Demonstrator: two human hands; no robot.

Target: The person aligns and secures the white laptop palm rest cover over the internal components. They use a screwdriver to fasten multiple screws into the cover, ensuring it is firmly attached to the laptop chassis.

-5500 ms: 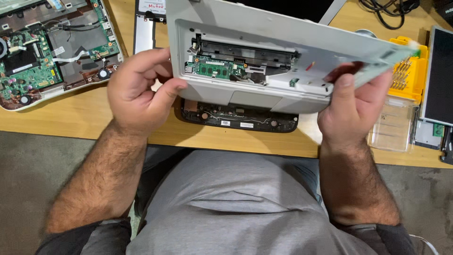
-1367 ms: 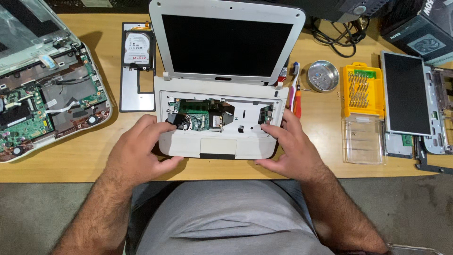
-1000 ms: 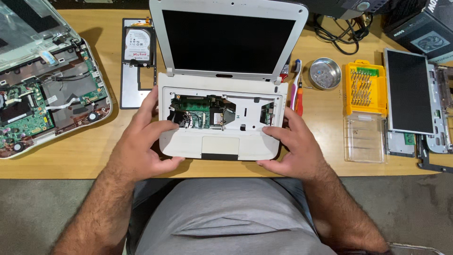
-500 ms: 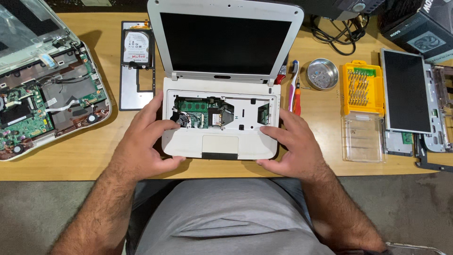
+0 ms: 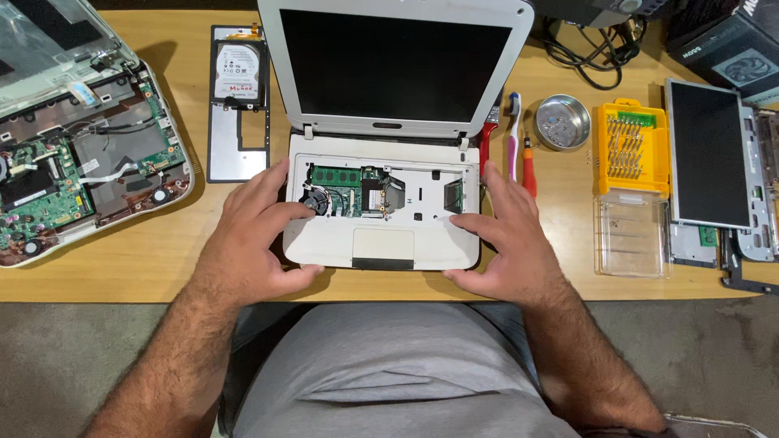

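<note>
Laptop: the small white laptop (image 5: 381, 211) lies flat on the bench (image 5: 568, 280), near the front edge and in the middle, its lid upright with the dark screen (image 5: 395, 63) facing the person. A few seconds ago it was held up off the bench, underside toward the camera; it has since been set down and opened.
Open bay: the keyboard is off, so the green circuit board (image 5: 345, 182) and the fan show in the left half of the base; the touchpad (image 5: 383, 243) sits at the near edge.
Left hand: the left hand (image 5: 256, 231) is spread flat over the left near corner of the base, fingers reaching toward the fan, thumb curled round the front edge.
Right hand: the right hand (image 5: 503, 235) is likewise spread over the right near corner, gripping nothing.
Change in the last second: the hands have shifted only slightly; the base looks settled and squared to the bench edge.
Meaning: judged from this, the positioning is finished and the internals are exposed for work.
Around: a second opened laptop (image 5: 81, 154) at far left, a hard drive (image 5: 238, 75) on its tray, a metal dish (image 5: 563, 122), a yellow bit case (image 5: 631, 146), a loose screen panel (image 5: 710, 154) at right.
</note>
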